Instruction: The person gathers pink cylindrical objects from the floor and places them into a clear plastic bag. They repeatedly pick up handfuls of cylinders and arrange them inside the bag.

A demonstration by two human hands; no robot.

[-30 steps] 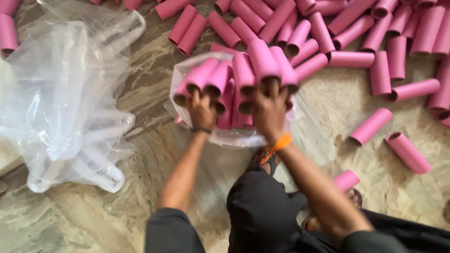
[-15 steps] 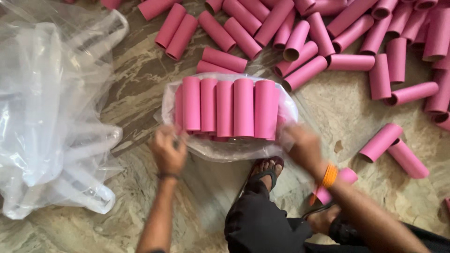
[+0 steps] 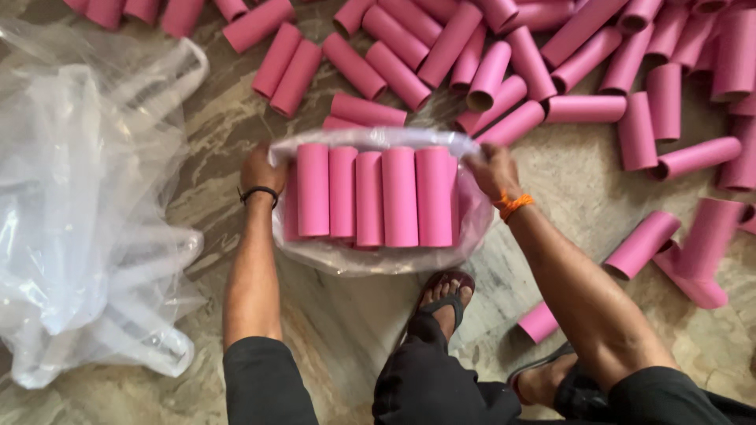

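Several pink cardboard tubes (image 3: 368, 197) lie side by side in a row inside a clear plastic bag (image 3: 370, 256) on the stone floor. My left hand (image 3: 260, 169) grips the bag's left edge at the far corner. My right hand (image 3: 490, 169), with an orange thread at its wrist, grips the bag's right edge. Both hands hold the bag's mouth spread around the row of tubes.
Many loose pink tubes (image 3: 504, 55) lie scattered across the floor beyond the bag and to the right (image 3: 646, 240). A heap of empty clear plastic bags (image 3: 87, 220) sits at the left. My sandalled foot (image 3: 445, 299) rests just below the bag.
A second ago both hands held a bunch of tubes upright in the bag. The tubes now lie flat in a row, and my hands have moved apart to the bag's edges.
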